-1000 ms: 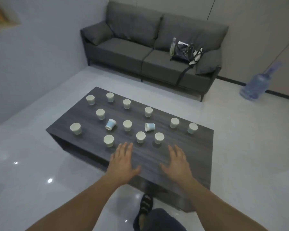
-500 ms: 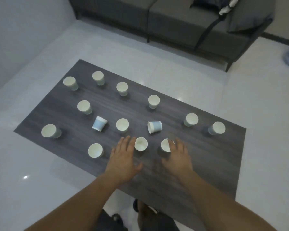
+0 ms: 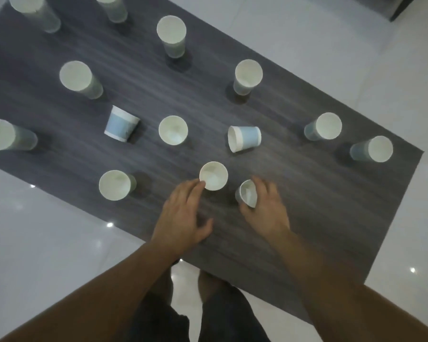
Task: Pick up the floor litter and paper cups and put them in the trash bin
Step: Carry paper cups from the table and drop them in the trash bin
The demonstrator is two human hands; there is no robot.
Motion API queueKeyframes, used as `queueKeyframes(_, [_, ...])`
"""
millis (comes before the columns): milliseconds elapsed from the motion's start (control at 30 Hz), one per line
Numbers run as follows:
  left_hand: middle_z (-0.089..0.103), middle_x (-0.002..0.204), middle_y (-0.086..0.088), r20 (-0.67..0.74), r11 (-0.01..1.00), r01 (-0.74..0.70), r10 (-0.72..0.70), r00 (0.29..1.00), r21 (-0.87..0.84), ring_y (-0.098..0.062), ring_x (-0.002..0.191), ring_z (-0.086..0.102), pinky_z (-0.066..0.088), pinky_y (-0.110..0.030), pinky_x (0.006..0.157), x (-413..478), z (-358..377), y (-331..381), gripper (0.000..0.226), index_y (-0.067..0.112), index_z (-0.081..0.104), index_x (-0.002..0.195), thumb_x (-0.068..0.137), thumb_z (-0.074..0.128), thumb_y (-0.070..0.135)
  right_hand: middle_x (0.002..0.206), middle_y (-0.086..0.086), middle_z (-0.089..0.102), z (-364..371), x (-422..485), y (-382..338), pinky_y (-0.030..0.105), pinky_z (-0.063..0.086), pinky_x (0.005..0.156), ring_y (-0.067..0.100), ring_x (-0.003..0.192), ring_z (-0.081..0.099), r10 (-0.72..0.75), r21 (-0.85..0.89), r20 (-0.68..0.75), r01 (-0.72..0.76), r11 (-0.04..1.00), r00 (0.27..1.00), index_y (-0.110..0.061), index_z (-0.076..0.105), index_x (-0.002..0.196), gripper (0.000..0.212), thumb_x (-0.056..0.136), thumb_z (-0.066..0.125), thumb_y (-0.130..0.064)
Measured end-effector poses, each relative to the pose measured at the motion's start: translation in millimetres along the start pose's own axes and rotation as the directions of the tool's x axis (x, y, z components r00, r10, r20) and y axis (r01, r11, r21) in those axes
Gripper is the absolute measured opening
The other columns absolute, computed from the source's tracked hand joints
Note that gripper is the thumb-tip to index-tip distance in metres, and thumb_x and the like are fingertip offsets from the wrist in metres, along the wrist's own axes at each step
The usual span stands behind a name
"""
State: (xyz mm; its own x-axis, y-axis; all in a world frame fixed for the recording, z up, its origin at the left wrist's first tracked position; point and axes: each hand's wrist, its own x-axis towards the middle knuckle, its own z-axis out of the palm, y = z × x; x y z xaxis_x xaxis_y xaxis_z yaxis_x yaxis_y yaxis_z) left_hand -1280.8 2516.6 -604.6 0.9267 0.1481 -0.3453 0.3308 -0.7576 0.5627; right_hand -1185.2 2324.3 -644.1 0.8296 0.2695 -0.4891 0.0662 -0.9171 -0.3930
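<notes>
Right hand (image 3: 266,211): my fingers and thumb are curled round the tilted cup (image 3: 248,193). The thumb is on the near side and the fingers wrap over the far wall.
Tilted cup: sits near the front middle of the table (image 3: 319,218), with its mouth leaning toward my left hand (image 3: 182,218). I cannot tell whether its base is off the wood.
Left hand: my fingers are extended, slightly apart, and hold nothing. My fingertips (image 3: 195,187) are at the near-left rim of the upright cup (image 3: 213,175).
Upright cup: stands on the table with its mouth up and its long axis vertical. It is just beside the tilted cup, on the far-left side.
Governing relation: the upright cup lies directly ahead of my left fingertips and slightly to their right. The left hand is the nearer one, and the right hand is occupied.
Next move, as I judge it: spread my left thumb and fingers across the cup wall, close on it from the side, then lift.
Progress, as I judge it: early, with most cups not yet collected.
Other cups: the left fallen cup (image 3: 121,124) and the right fallen cup (image 3: 245,138) lie on their sides further back. More cups stand upright across the table.
Trash bin: not in view.
Risk: a push at the rim may topple the light upright cup.
</notes>
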Motion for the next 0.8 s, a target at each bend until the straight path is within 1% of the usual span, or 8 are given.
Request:
queueKeyframes(100, [0.04, 0.144, -0.005, 0.04, 0.999, -0.022, 0.022, 0.999, -0.024, -0.021, 0.134, 0.035, 0.037, -0.042, 0.108, -9.1, 1.3, -8.5, 0.086, 0.015, 0.038, 0.143, 0.07, 0.077, 0.038, 0.137, 0.0, 0.043, 8.9, -32.4, -22.3, 0.031, 0.044, 0.085, 0.021, 0.118, 0.051, 0.006, 0.138, 0.026, -0.01, 0.99, 1.0, -0.026, 0.039, 0.143, 0.073, 0.078, 0.067, -0.041])
queueKeyframes(300, [0.046, 0.141, -0.003, 0.106, 0.983, -0.052, 0.071, 0.992, -0.177, -0.017, 0.131, 0.041, 0.037, -0.036, 0.109, -32.3, -12.3, -27.5, 0.087, 0.014, 0.038, 0.143, 0.071, 0.078, 0.042, 0.137, -0.016, 0.046, 22.3, -70.9, -82.9, 0.008, 0.034, 0.089, -0.008, 0.116, 0.043, -0.067, 0.377, 0.099, 0.025, 0.926, 0.993, -0.038, 0.037, 0.141, 0.074, 0.075, 0.062, -0.06])
queueKeyframes(433, [0.051, 0.134, 0.008, 0.06, 0.962, 0.023, -0.007, 0.998, -0.272, -0.003, 0.118, 0.047, 0.039, -0.021, 0.099, -37.0, -25.2, -43.2, 0.078, 0.027, 0.039, 0.139, 0.073, 0.073, 0.052, 0.139, -0.017, 0.049, 24.7, -67.8, -106.7, 0.035, 0.046, 0.101, 0.001, 0.124, 0.048, -0.209, 0.451, 0.144, 0.124, 0.884, 0.967, -0.039, 0.04, 0.139, 0.068, 0.081, 0.048, -0.075])
queueKeyframes(500, [0.055, 0.128, 0.01, 0.009, 0.956, 0.073, -0.074, 0.997, -0.283, -0.005, 0.112, 0.052, 0.047, -0.027, 0.096, -39.3, -28.1, -54.1, 0.075, 0.029, 0.041, 0.136, 0.073, 0.074, 0.052, 0.141, -0.013, 0.046, 20.1, -54.1, -107.9, 0.033, 0.042, 0.101, 0.004, 0.126, 0.044, -0.205, 0.387, 0.007, 0.186, 0.903, 0.979, -0.036, 0.04, 0.141, 0.071, 0.083, 0.041, -0.077])
queueKeyframes(600, [0.054, 0.127, 0.01, -0.013, 0.951, 0.156, -0.165, 0.986, -0.268, -0.008, 0.11, 0.052, 0.048, -0.03, 0.094, -47.7, -29.1, -69.7, 0.077, 0.032, 0.035, 0.135, 0.072, 0.075, 0.053, 0.147, 0.005, 0.038, 15.6, -18.8, -105.6, 0.034, 0.035, 0.101, 0.023, 0.132, 0.035, -0.199, 0.119, -0.219, 0.229, 0.966, 0.955, -0.023, 0.038, 0.146, 0.075, 0.083, 0.066, -0.052])
queueKeyframes(633, [0.052, 0.128, 0.01, -0.013, 0.945, 0.18, -0.19, 0.982, -0.272, -0.008, 0.109, 0.051, 0.048, -0.03, 0.094, -51.9, -28.1, -74.0, 0.079, 0.033, 0.033, 0.136, 0.072, 0.075, 0.052, 0.15, 0.01, 0.031, 16.2, -6.7, -104.4, 0.04, 0.035, 0.103, 0.029, 0.135, 0.031, -0.207, 0.02, -0.194, 0.215, 0.976, 0.959, -0.022, 0.034, 0.149, 0.081, 0.081, 0.071, -0.044])
queueKeyframes(733, [0.05, 0.13, 0.01, -0.019, 0.932, 0.211, -0.226, 0.974, -0.294, -0.006, 0.108, 0.047, 0.046, -0.027, 0.092, -63.9, -26.1, -79.5, 0.082, 0.034, 0.028, 0.138, 0.073, 0.075, 0.051, 0.158, 0.01, 0.012, 23.2, 19.8, -97.7, 0.048, 0.036, 0.106, 0.033, 0.142, 0.017, -0.188, -0.229, 0.085, 0.202, 0.952, 0.979, -0.031, 0.021, 0.152, 0.087, 0.081, 0.072, -0.039])
queueKeyframes(800, [0.051, 0.13, 0.01, -0.031, 0.933, 0.213, -0.232, 0.972, -0.29, -0.007, 0.108, 0.047, 0.044, -0.025, 0.091, -68.9, -27.7, -79.0, 0.081, 0.033, 0.03, 0.138, 0.073, 0.076, 0.049, 0.155, 0.009, 0.017, 30.7, 25.0, -92.8, 0.046, 0.039, 0.103, 0.034, 0.138, 0.022, -0.18, -0.301, 0.202, 0.236, 0.924, 0.963, -0.031, 0.027, 0.149, 0.078, 0.083, 0.069, -0.035])
